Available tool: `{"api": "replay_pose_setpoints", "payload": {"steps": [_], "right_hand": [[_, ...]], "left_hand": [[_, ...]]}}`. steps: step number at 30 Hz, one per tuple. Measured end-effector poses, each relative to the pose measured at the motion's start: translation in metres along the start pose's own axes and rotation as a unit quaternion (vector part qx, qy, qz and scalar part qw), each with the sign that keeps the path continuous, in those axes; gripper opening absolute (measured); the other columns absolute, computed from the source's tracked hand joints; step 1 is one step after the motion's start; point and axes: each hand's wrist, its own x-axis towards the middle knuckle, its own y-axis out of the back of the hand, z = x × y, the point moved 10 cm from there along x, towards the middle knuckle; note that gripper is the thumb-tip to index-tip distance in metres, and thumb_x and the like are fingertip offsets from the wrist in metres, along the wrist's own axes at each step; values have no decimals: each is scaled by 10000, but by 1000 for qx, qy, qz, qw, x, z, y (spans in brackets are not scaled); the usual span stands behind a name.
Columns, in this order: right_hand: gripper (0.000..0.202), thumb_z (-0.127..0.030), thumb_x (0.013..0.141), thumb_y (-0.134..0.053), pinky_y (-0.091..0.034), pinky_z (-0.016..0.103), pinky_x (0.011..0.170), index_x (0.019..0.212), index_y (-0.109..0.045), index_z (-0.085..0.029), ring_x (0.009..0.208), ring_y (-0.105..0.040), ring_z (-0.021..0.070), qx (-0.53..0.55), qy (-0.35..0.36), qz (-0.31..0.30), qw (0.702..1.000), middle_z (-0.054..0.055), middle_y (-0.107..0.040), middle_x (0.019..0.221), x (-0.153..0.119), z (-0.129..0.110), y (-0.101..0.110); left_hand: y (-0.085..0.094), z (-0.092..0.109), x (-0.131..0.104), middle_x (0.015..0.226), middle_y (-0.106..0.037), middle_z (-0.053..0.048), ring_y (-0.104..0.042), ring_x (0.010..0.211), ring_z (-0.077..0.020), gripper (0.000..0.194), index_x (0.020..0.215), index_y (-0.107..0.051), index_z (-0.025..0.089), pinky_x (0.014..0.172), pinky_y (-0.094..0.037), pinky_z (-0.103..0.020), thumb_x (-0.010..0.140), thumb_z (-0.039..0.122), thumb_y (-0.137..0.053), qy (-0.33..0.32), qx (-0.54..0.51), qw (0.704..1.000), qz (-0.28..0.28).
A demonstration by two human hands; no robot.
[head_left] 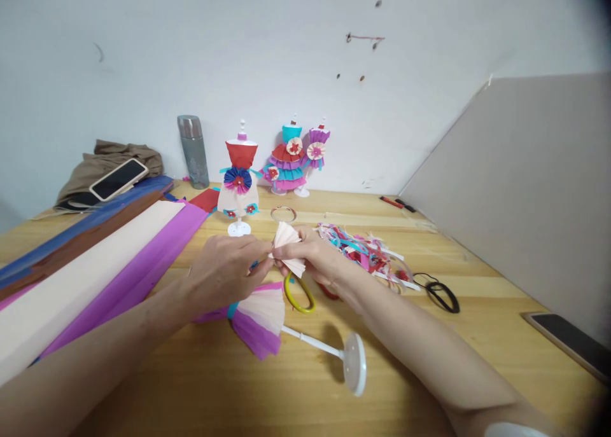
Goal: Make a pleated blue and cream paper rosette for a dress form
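Note:
A pleated cream paper fan (pixel 287 236) is held up over the table between my two hands. My right hand (pixel 317 251) grips it, the thumb lying across the folds. At its gathered left side, my left hand (pixel 228 265) pinches the edge; the fingertips are partly hidden. Beneath my hands, a small dress-form stand (pixel 354 364) lies on its side, wearing a purple and cream crepe paper skirt (pixel 260 313) with a blue band. A yellow ring-shaped roll (pixel 300 294) rests just below the fan, and a red-handled item beside it is mostly covered by my right wrist.
Three dressed mini mannequins, one in a red top (pixel 242 156), stand along the wall. Crepe paper sheets (pixel 90 265) spread over the left side. Paper scraps (pixel 363 249), a black hair tie (pixel 443 296) and a phone (pixel 570 338) lie right. A bottle (pixel 193 154) stands behind.

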Motion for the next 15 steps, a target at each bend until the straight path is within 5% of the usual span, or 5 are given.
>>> {"api": "replay_pose_setpoints", "payload": {"steps": [15], "right_hand": [[178, -227, 513, -770, -450, 198, 434, 580, -640, -126, 425, -518, 84, -2, 7, 9, 1000, -1, -608, 502, 0, 2, 2]], "left_hand": [[3, 1, 0, 638, -631, -8, -536, 572, -139, 247, 816, -688, 191, 555, -344, -267, 901, 280, -473, -7, 1, 1000, 11]]}}
